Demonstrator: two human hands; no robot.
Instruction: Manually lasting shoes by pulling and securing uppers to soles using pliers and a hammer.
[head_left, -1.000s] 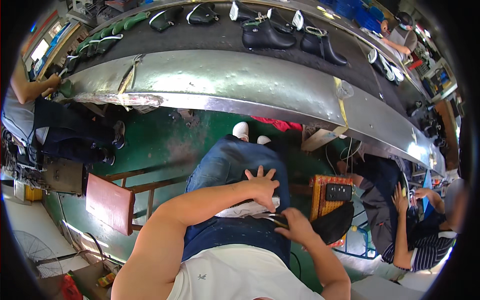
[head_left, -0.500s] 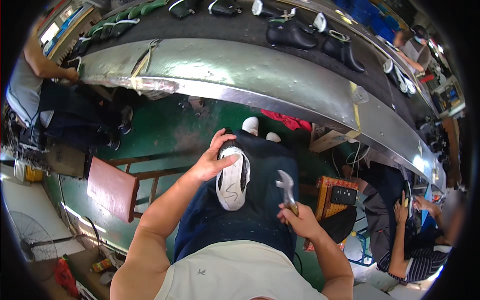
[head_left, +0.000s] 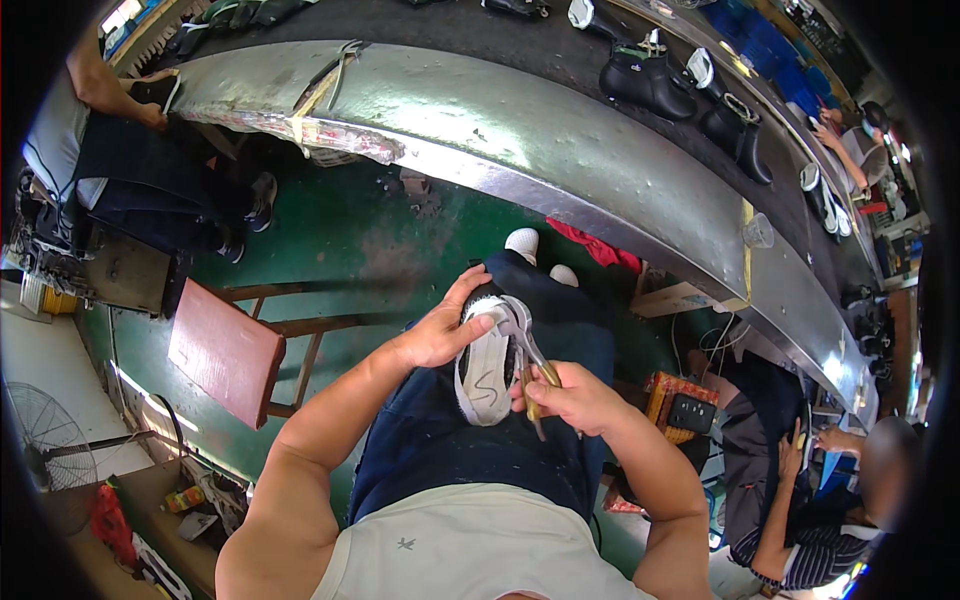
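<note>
Beside a long, dark, metal-edged surface (head_left: 470, 115), the left hand (head_left: 438, 336) clasps a black-and-white shoe (head_left: 486, 385) over the dark blue lap (head_left: 420, 450) while the right hand (head_left: 572, 397) grasps silver, yellowish-handled metal pincers (head_left: 530, 345) at its rim, apparently working that edge, the next move likely calling for steady bracing.

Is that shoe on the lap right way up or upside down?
Upside down. The shoe has its flat white underside facing up, with the thumb of the left hand on it.
</note>
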